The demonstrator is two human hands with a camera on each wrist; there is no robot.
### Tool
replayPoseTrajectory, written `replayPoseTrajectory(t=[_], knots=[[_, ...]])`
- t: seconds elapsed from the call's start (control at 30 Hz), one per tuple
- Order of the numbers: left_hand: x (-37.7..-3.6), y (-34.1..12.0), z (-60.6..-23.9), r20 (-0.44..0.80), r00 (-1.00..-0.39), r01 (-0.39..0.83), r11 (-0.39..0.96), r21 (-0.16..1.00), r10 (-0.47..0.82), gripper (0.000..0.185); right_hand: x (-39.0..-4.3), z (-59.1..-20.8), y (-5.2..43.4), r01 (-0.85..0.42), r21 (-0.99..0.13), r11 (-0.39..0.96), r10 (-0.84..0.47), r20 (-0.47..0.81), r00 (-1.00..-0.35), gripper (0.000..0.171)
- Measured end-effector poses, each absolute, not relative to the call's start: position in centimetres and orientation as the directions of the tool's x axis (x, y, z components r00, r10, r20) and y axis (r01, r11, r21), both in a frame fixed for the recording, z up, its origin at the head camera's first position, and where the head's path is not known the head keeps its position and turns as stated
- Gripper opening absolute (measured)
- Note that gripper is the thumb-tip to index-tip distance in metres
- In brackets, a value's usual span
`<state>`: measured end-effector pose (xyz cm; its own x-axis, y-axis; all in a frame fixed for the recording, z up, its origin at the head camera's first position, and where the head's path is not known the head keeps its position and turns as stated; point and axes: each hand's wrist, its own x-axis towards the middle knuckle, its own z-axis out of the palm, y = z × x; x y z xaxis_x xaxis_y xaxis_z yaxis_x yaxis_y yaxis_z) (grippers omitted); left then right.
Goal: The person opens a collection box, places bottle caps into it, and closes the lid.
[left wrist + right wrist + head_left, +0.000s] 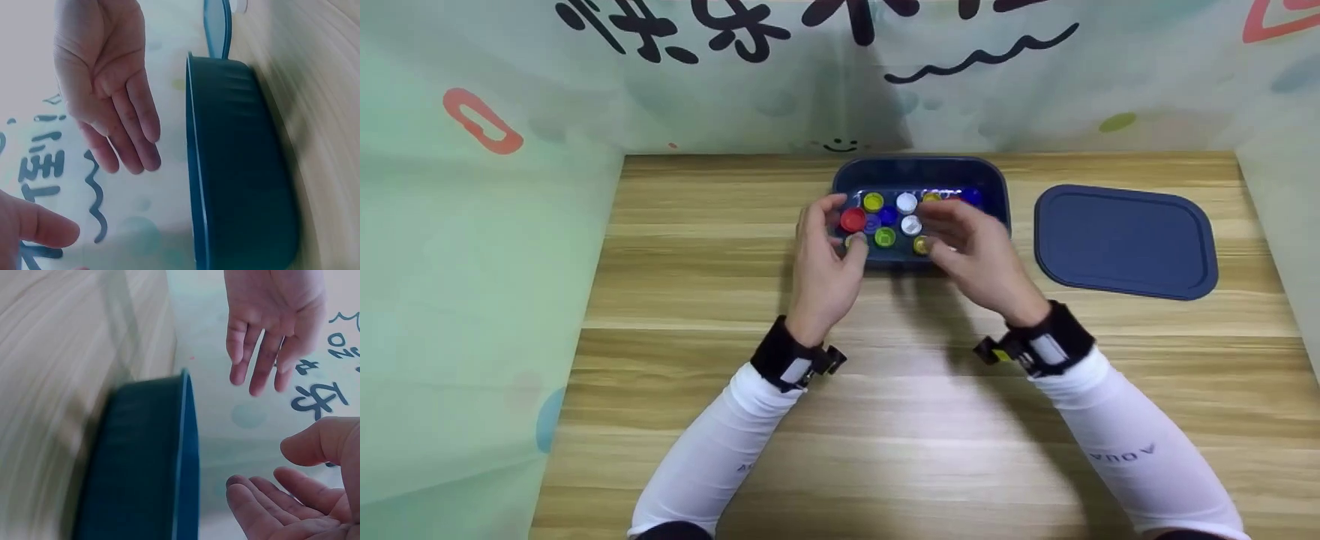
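Hands first: both hover over a dark blue container (994, 187) full of bottle caps, and neither one grips anything. Left hand (825, 262) sits at the container's near left corner, fingers loosely spread and relaxed, palm turned inward toward the other hand. Right hand (975, 255) is over the near right part of the container, fingers straight-ish and slack, also holding nothing. The wrist views back that up, you see open palms facing each other just above the rim, no cap pinched anywhere.

Between the two hands, down inside the container, lie the caps: a red cap (853, 220) right beside the left fingertips, a green cap (885, 238) and a white cap (911, 225) in the gap, plus yellow and blue ones further back. Some caps on the right are hidden under the right hand, can't tell how many.

Off to the right of the right hand, well apart from it, the matching blue lid (1125, 240) lies flat on the wooden table (885, 420). Nothing blocks either hand from the caps
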<state>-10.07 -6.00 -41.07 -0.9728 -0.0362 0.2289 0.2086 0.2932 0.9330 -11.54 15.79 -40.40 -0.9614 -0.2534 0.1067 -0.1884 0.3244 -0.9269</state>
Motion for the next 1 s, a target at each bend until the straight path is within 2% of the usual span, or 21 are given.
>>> replayPoseTrajectory(t=[0.2, 0.4, 0.57, 0.73, 0.87, 1.0], knots=[[-9.2, -4.1, -40.4, 0.302, -0.952, 0.301, 0.27, 0.914, 0.041, 0.044, -10.0, -39.2, 19.1, -0.238, -0.876, 0.419, -0.177, 0.178, -0.968, 0.038], [-8.4, -1.8, -40.6, 0.278, -0.943, 0.319, 0.253, 0.913, 0.185, 0.043, -8.1, -38.9, 22.5, -0.226, -0.828, 0.513, -0.114, 0.196, -0.974, 0.033], [-8.0, 0.5, -41.3, 0.18, -0.918, 0.289, 0.285, 0.914, 0.353, 0.044, -6.7, -39.8, 25.5, -0.19, -0.752, 0.631, -0.111, 0.155, -0.982, 0.028], [-8.2, 3.3, -42.9, 0.052, -0.859, 0.274, 0.37, 0.888, 0.51, 0.048, -5.8, -41.4, 27.7, -0.142, -0.683, 0.717, -0.149, 0.049, -0.988, 0.036], [-8.7, 5.6, -44.3, -0.019, -0.825, 0.283, 0.442, 0.851, 0.564, 0.046, -5.5, -42.9, 28.7, -0.1, -0.658, 0.746, -0.173, -0.046, -0.984, 0.044], [-9.1, 7.6, -45.3, -0.094, -0.818, 0.226, 0.468, 0.854, 0.567, 0.045, -5.3, -44.4, 29.0, -0.08, -0.658, 0.749, -0.184, -0.091, -0.979, 0.044]])
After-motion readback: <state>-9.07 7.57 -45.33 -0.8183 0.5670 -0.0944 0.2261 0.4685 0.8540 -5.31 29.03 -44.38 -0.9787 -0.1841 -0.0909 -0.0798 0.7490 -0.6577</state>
